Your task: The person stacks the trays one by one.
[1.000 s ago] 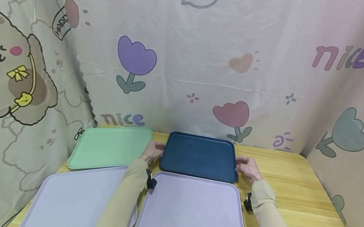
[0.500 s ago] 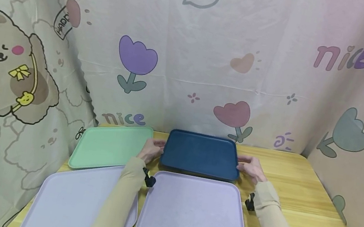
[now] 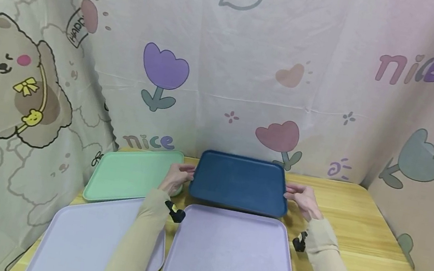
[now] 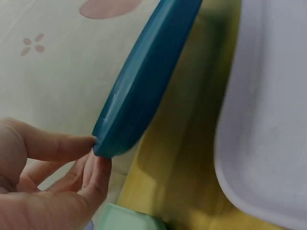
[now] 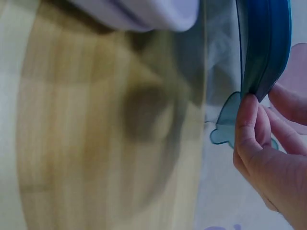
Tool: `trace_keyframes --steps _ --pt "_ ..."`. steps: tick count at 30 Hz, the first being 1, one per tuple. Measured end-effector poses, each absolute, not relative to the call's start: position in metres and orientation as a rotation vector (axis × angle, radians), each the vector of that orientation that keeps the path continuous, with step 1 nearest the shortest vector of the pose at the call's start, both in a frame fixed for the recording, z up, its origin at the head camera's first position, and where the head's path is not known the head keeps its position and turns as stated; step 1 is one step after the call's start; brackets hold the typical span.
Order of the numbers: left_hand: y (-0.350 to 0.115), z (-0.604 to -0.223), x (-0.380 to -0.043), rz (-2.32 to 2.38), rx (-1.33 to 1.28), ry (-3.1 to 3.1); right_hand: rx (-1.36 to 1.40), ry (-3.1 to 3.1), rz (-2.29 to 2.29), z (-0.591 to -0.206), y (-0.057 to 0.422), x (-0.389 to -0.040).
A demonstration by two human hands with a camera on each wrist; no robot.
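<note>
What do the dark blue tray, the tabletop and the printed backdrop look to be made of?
Dark blue tray: probably moulded plastic, satin; smooth rounded corners and soft highlights along its edge.
Tabletop: wood or wood-look laminate, light sheen; grain lines show, but I can't tell which.
Printed backdrop: likely thin fabric, mostly matte; it hangs in creases and folds, though plastic sheeting is possible.

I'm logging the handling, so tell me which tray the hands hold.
The dark blue tray: the left hand and right hand pinch its short ends. The green tray, left lavender tray and middle lavender tray lie on the table, unheld.
</note>
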State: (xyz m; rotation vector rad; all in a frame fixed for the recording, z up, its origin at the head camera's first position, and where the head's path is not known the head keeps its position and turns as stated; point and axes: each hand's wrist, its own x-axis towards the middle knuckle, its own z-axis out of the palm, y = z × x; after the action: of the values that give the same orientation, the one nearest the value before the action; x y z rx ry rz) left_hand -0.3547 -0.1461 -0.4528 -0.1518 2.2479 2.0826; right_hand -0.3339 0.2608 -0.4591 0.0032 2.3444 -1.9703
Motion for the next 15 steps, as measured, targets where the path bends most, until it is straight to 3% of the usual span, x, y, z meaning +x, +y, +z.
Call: trace_keyframes --steps 15 --pt "-0.15 -0.44 -0.333 2.023 -0.095 2.284 -0.04 2.305 -2.014 -0.442 0.265 -0.317"
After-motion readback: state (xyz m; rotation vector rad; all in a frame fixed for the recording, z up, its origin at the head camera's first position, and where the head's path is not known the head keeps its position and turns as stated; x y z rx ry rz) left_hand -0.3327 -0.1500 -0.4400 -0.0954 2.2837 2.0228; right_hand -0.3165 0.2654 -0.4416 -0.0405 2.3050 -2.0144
